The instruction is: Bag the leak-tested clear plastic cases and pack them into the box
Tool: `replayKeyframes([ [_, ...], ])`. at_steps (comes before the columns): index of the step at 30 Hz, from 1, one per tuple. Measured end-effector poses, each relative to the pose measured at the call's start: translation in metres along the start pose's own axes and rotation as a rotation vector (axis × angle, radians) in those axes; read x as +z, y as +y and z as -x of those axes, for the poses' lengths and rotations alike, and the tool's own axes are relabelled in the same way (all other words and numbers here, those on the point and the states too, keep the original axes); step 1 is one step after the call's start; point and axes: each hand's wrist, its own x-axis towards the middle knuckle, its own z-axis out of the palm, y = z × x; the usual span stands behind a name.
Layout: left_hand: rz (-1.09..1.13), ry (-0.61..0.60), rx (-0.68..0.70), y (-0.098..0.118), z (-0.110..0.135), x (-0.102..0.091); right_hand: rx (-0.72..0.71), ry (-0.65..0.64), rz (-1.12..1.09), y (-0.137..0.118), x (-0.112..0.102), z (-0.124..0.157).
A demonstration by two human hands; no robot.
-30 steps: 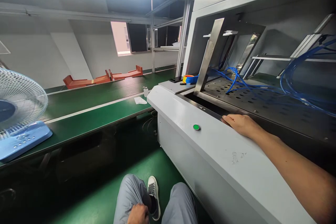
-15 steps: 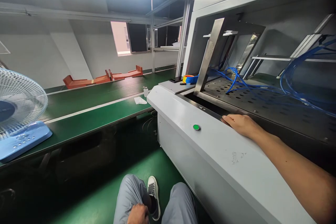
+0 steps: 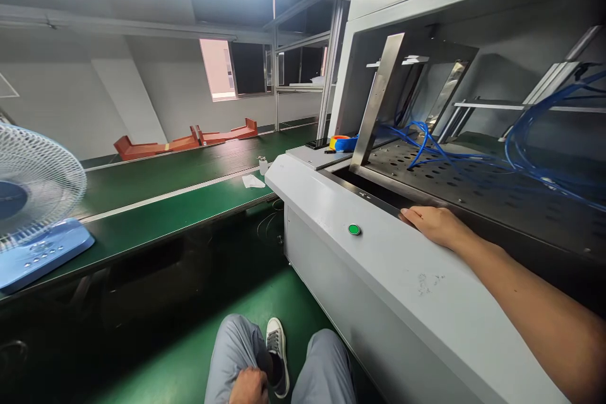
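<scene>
My right hand (image 3: 438,225) rests palm down on the white front ledge (image 3: 379,265) of a grey machine. Its fingers drape loosely over the ledge's inner edge toward a dark slot and hold nothing. A round green button (image 3: 353,229) sits on the ledge just left of this hand. At the bottom edge my left hand (image 3: 249,386) lies curled on my crossed leg, its fingers bent around the ankle beside a grey and white shoe (image 3: 277,353). I sit with grey trousers (image 3: 322,366) over a green floor.
Inside the machine, blue tubes (image 3: 426,142) lie on a perforated metal plate (image 3: 464,186), and a steel bar (image 3: 376,98) leans upward. Green conveyor belts (image 3: 165,208) run to the left, carrying orange trays (image 3: 184,139) far back. A blue and white fan (image 3: 33,202) stands at the left.
</scene>
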Motion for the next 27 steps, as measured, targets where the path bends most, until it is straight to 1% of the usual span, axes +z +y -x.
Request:
replayKeyframes([
  [3,-0.094,0.055,0.088,-0.005,-0.005,0.003,-0.01,0.007,0.004,0.001,0.0,0.0],
  [7,-0.165,0.082,0.134,-0.01,-0.011,0.007,-0.006,-0.001,-0.004,0.001,-0.001,0.001],
  [14,-0.22,0.101,0.141,-0.015,-0.016,0.01,-0.009,-0.008,0.014,-0.001,-0.001,0.001],
  [20,-0.238,0.108,0.133,-0.014,-0.016,0.01,-0.016,-0.013,0.013,0.001,0.0,-0.001],
  [27,-0.233,0.113,0.142,-0.015,-0.015,0.01,0.002,-0.016,0.035,-0.004,-0.003,0.002],
])
